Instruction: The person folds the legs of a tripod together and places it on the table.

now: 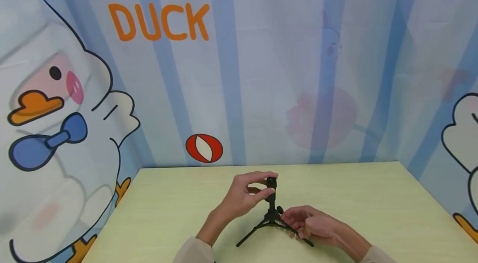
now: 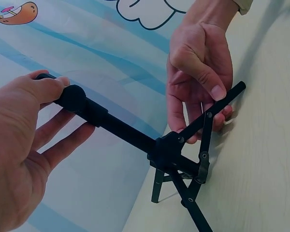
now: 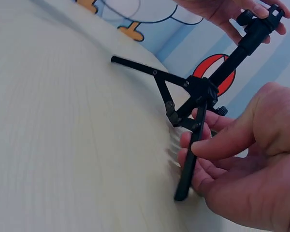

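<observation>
A small black tripod (image 1: pixel 271 215) stands at the middle of the table with its legs spread. My left hand (image 1: pixel 244 194) pinches the top of its centre column between thumb and fingers; in the left wrist view a round knob (image 2: pixel 73 98) sits just below the thumb. Lower down on the right, my right hand (image 1: pixel 317 225) pinches one leg (image 3: pixel 188 169) between thumb and curled fingers, as the right wrist view shows. Another leg (image 3: pixel 135 65) angles outward, joined by a hinged brace. A small side knob (image 1: pixel 280 210) juts from the hub, near the right fingertips.
The pale yellow table (image 1: pixel 168 196) spreads around the tripod. Behind it hangs a blue-striped curtain (image 1: pixel 261 88) with the word DUCK on it. A large cartoon duck (image 1: pixel 45 196) covers the left side, and part of another figure (image 1: pixel 463 138) shows at the right edge.
</observation>
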The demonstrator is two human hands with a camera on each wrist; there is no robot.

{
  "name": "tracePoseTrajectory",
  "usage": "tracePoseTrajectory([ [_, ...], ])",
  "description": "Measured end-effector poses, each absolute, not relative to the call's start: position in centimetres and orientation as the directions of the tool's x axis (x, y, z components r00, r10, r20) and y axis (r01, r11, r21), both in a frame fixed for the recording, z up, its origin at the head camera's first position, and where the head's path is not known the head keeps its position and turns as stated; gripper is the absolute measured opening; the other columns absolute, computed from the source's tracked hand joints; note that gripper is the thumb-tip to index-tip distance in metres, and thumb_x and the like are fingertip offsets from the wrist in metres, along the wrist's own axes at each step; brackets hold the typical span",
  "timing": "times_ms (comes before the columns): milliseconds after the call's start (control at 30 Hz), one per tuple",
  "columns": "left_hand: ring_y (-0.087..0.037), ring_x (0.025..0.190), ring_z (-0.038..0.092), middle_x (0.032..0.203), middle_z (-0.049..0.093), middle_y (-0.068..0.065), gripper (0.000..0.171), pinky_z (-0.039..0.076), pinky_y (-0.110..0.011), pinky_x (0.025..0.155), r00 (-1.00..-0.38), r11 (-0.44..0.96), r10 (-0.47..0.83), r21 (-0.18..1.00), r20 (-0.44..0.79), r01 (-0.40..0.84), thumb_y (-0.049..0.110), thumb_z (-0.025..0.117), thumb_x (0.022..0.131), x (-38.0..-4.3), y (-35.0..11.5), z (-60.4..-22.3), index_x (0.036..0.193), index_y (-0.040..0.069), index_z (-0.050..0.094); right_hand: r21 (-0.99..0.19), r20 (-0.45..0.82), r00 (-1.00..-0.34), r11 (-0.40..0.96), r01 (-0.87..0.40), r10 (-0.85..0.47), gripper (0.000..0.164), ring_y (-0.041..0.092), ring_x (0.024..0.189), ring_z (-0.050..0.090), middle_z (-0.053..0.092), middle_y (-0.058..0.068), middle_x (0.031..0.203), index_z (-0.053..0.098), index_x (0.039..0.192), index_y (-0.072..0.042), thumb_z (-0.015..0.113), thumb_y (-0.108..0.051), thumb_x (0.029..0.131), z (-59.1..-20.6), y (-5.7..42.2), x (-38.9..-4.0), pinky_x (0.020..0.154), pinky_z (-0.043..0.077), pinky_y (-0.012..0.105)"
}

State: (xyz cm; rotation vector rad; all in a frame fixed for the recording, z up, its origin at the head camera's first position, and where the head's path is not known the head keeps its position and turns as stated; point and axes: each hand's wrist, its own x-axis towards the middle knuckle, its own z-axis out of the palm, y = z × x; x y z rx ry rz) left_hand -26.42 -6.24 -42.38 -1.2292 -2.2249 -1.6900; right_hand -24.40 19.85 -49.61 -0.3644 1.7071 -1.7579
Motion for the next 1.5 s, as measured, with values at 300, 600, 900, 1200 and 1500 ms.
tracePoseTrajectory([
  [300, -0.019, 0.11, 0.071, 0.133, 0.069, -0.004, 0.038, 0.062, -0.03, 0.081, -0.697, 0.097, 0.544, 0.79, 0.468, 0.606, 0.014, 0.074, 0.098, -26.5, -6.4, -42.2, 0.137, 0.012, 0.069, -0.967, -0.222, -0.672, 0.07, 0.246, -0.707, 0.07, 0.022, 0.093, 0.063, 0.06, 0.012, 0.115, 0.054, 0.141, 0.007, 0.048, 0.022, 0.073, -49.5, 20.9, -24.8, 0.081, 0.054, 0.031],
  [600, -0.019, 0.11, 0.071, 0.134, 0.069, -0.004, 0.039, 0.062, -0.03, 0.081, -0.689, 0.099, 0.552, 0.783, 0.47, 0.614, 0.015, 0.074, 0.098, -26.6, -6.5, -42.0, 0.137, 0.012, 0.069, -0.959, -0.238, -0.605, 0.087, 0.269, -0.76, 0.08, 0.018, 0.09, 0.062, 0.064, 0.015, 0.126, 0.048, 0.147, 0.008, 0.048, 0.019, 0.068, -49.1, 20.7, -25.5, 0.077, 0.05, 0.028],
  [900, -0.019, 0.109, 0.071, 0.134, 0.069, -0.006, 0.037, 0.062, -0.028, 0.08, -0.679, 0.099, 0.554, 0.771, 0.483, 0.629, 0.015, 0.073, 0.1, -26.4, -6.6, -41.9, 0.136, 0.013, 0.069, -0.96, -0.212, -0.612, 0.045, 0.276, -0.762, 0.079, 0.021, 0.096, 0.062, 0.061, 0.015, 0.131, 0.051, 0.144, 0.003, 0.046, 0.019, 0.067, -49.5, 20.9, -25.4, 0.081, 0.052, 0.028],
  [1200, -0.017, 0.108, 0.072, 0.134, 0.069, -0.009, 0.036, 0.062, -0.028, 0.078, -0.671, 0.107, 0.558, 0.76, 0.488, 0.641, 0.017, 0.073, 0.1, -26.6, -6.6, -42.0, 0.136, 0.015, 0.07, -0.963, -0.169, -0.613, -0.002, 0.269, -0.772, 0.078, 0.021, 0.096, 0.059, 0.061, 0.012, 0.125, 0.055, 0.143, -0.002, 0.045, 0.022, 0.07, -50.0, 21.0, -25.4, 0.078, 0.047, 0.028],
  [1500, -0.019, 0.106, 0.073, 0.132, 0.07, -0.01, 0.036, 0.062, -0.028, 0.079, -0.673, 0.096, 0.547, 0.761, 0.498, 0.642, 0.014, 0.072, 0.1, -26.6, -6.7, -41.9, 0.136, 0.01, 0.069, -0.992, -0.093, -0.668, 0.014, 0.122, -0.739, 0.067, 0.02, 0.103, 0.051, 0.058, 0.009, 0.131, 0.056, 0.144, -0.002, 0.051, 0.018, 0.08, -50.0, 20.8, -25.3, 0.082, 0.047, 0.032],
])
